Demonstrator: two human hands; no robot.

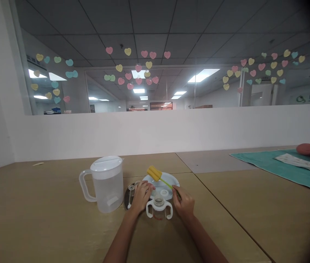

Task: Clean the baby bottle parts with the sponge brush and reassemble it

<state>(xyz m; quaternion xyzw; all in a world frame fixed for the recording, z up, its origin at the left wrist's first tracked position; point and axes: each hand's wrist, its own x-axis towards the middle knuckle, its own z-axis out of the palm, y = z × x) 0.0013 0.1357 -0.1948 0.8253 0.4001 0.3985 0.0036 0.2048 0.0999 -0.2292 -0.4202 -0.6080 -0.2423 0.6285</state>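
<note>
My right hand [182,202] is closed around the green handle of a bottle brush [154,173]. Its yellow sponge head is raised to the upper left, above a pale plate [174,179]. My left hand [142,195] lies at the plate's left side with its fingers bent loosely; nothing shows in them. Between my hands stands a clear baby bottle [159,208], uncapped, with a white two-handled ring around its neck. On the plate lies a small white ring [164,192]. A straw piece with a white round top [131,187] rests on a dark round item, partly hidden by my left hand.
A lidded translucent pitcher [108,190] with its handle to the left stands left of my hands. A teal mat [286,168] with a patterned cloth [297,163] and a coral-coloured object [308,148] lies at the far right. A white wall [155,131] with a window bounds the table.
</note>
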